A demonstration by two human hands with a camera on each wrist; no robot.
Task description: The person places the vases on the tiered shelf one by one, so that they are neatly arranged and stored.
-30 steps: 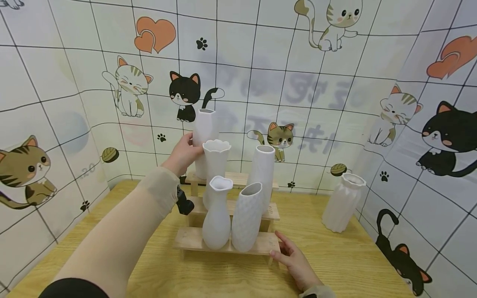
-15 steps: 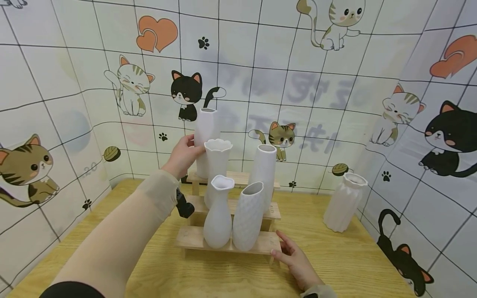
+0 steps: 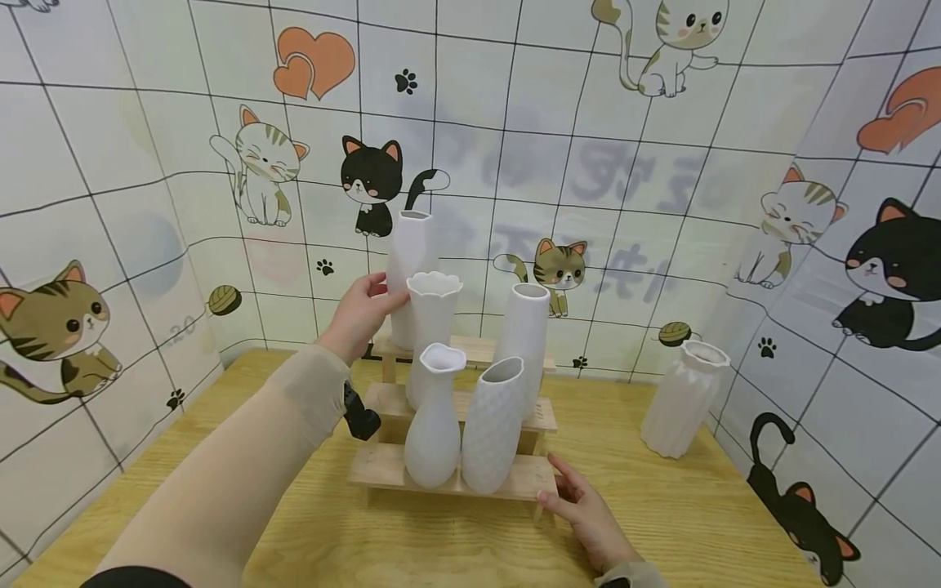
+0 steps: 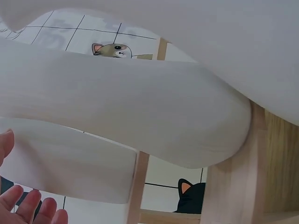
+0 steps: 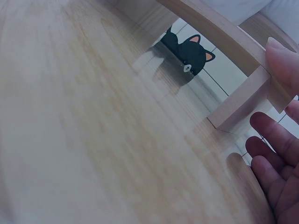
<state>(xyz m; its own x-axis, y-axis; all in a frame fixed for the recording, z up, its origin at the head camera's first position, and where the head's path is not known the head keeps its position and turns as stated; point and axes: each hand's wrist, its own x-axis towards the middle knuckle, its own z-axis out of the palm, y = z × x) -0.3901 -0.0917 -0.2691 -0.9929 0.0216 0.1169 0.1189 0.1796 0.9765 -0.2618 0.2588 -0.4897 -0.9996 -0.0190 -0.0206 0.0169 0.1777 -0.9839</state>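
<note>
A three-tier wooden stand (image 3: 375, 467) bears several white vases. My left hand (image 3: 358, 314) holds the tall angular vase (image 3: 412, 253) on the top tier, thumb on its near side and fingertips at its far side. On the middle tier stand a scallop-rimmed vase (image 3: 435, 314) and a plain cylindrical vase (image 3: 531, 322). The lowest tier carries a wavy-mouthed bulbous vase (image 3: 432, 449) and a textured, slant-mouthed vase (image 3: 491, 433). My right hand (image 3: 584, 514) grips the right end of the lowest tier. In the right wrist view its thumb (image 5: 282, 65) lies over the board's edge, other fingers lower beside the leg.
A ribbed white vase (image 3: 680, 400) stands apart on the wooden table (image 3: 617, 433), right of the stand. A cat-printed, grid-patterned wall covering (image 3: 470, 147) encloses the table's back and sides. A black wrist device (image 3: 360, 415) sits close to the stand's left side.
The head view has shifted a little, so everything appears slightly farther right. Both hands keep their places on the top-tier vase and the stand; the vases stay put.
</note>
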